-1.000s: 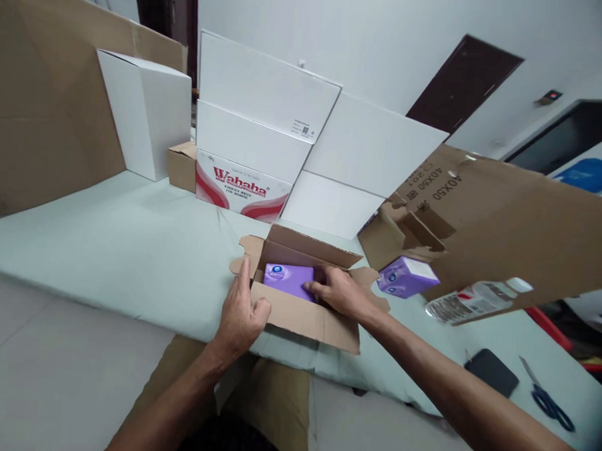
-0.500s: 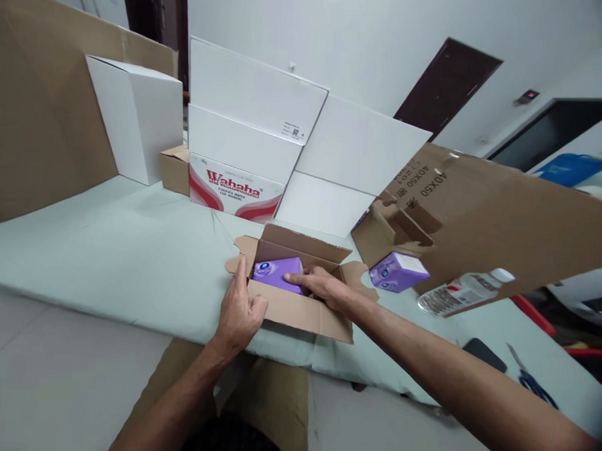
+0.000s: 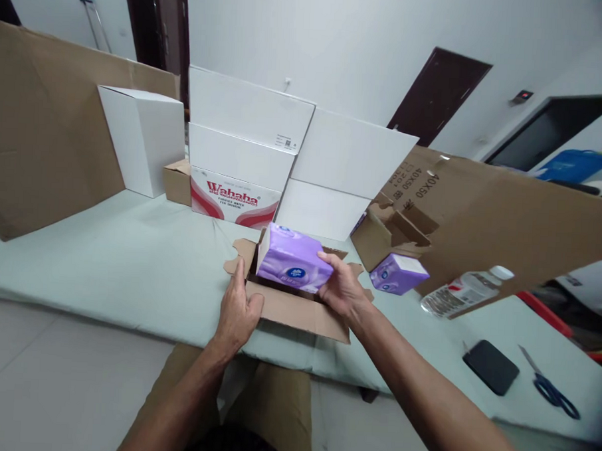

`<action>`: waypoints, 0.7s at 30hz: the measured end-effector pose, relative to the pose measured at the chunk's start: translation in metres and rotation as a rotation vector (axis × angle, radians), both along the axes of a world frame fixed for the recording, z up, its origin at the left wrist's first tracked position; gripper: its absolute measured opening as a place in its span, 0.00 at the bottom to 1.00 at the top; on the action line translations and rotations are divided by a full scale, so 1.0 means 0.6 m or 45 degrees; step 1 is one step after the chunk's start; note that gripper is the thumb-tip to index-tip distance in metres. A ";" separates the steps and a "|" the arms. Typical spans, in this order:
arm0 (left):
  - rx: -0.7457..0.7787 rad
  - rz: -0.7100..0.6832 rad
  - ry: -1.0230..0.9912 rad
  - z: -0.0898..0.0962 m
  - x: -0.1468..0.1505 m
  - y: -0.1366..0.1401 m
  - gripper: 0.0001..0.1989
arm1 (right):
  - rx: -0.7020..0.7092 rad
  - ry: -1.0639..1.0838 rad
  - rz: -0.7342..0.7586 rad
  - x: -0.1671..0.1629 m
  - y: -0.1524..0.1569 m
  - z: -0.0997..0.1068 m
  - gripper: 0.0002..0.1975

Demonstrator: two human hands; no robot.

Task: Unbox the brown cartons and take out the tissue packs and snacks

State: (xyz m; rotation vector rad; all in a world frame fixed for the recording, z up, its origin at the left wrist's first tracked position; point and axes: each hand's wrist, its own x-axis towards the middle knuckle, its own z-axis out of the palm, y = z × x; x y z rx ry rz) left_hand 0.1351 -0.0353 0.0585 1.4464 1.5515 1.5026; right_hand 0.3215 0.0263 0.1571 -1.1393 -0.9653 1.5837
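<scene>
A purple pack of tissues is tilted above an open brown cardboard box. My right hand grips the pack by its right end, with the thumb on top and the fingers at the side and below. My left hand rests at the box's left front corner. Its index finger stretches along the left flap, and its thumb stands apart beside the front flap. The left hand's other fingers are mostly hidden. The pack covers most of the box's inside.
Right of the box lie a second purple tissue pack, an open brown carton and a clear plastic bottle. Nearer are a black flat object and scissors. Behind stand a Wahaha carton and a white box.
My right hand has lifted the purple tissue pack from inside the cardboard box and tilted it up. My left hand has stayed at the box's corner. The view has shifted slightly.
</scene>
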 end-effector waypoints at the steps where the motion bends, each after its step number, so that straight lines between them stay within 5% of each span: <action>1: 0.008 -0.019 0.001 0.006 -0.001 0.000 0.43 | 0.038 0.106 -0.023 0.003 -0.006 0.009 0.11; 4: 0.061 -0.026 0.053 0.023 -0.011 -0.009 0.41 | 0.121 0.264 -0.104 0.018 -0.030 0.032 0.13; 9: 0.374 0.308 0.173 0.050 -0.026 -0.061 0.36 | 0.191 0.186 -0.220 0.046 -0.083 0.044 0.17; 12: 0.615 0.072 0.208 0.071 -0.013 -0.089 0.38 | 0.222 0.051 -0.243 0.049 -0.112 0.043 0.20; 15: 0.641 -0.227 0.112 0.088 0.013 -0.099 0.39 | 0.284 -0.077 -0.225 0.044 -0.139 0.042 0.24; 21: 0.553 -0.257 -0.298 0.097 0.052 -0.086 0.33 | 0.707 -0.113 -0.226 0.011 -0.192 0.009 0.31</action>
